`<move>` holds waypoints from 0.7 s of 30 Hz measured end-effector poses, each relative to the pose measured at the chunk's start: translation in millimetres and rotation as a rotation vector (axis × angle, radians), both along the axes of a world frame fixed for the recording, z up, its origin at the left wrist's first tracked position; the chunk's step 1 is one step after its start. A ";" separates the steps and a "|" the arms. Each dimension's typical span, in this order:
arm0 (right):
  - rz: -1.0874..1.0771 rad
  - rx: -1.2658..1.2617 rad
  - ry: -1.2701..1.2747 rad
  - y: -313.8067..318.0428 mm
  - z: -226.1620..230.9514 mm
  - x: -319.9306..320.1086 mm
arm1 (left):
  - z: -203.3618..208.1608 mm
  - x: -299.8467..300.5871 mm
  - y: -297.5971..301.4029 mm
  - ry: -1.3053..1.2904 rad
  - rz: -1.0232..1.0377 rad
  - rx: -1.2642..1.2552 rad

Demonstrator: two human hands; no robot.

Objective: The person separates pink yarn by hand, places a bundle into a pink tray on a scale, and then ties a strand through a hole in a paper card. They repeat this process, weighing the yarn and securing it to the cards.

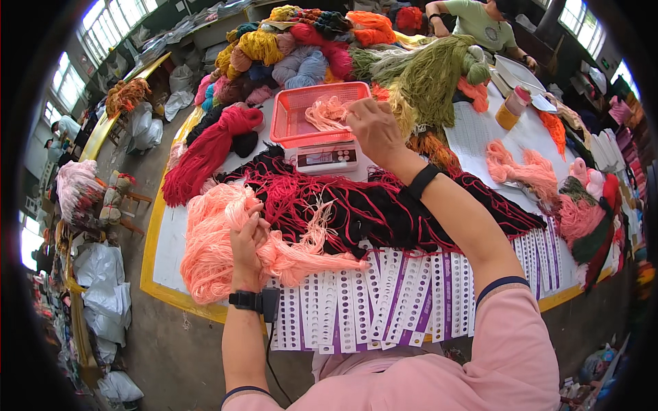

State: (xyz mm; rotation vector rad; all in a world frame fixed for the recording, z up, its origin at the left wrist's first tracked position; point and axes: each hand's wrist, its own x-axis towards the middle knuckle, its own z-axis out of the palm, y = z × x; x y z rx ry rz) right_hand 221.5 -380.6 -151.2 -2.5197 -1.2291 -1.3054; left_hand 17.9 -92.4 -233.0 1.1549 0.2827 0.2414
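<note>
Basket [305,139], coral-red rectangular plastic: holding loose peach yarn [326,113]
Right hand [375,129]: over basket's side, fingers together
Left hand [248,241]: fingers bent against bulky peach skein [212,250]
Grips: cannot tell either

Counter [166,255], white top, yellow edging. Lying on it: one loose heap of peach yarn [209,240], front left; one long spread of black yarn with red strands [384,219], across the middle; a row of white-and-purple perforated card strips [356,308], along the front, upper ends under the black yarn; one white digital scale [346,159], centre; one crimson hank [212,151], left; one mound of mixed-colour hanks [260,48], rear; olive hanks [439,75], rear right; one pink-lidded bottle [509,113], amber contents; one smaller peach hank [524,170], right.
</note>
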 end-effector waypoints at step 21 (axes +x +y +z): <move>0.803 1.566 2.264 -74.2 -31.2 -240.5 | 73.7 -55.4 -165.1 0.083 -0.561 0.118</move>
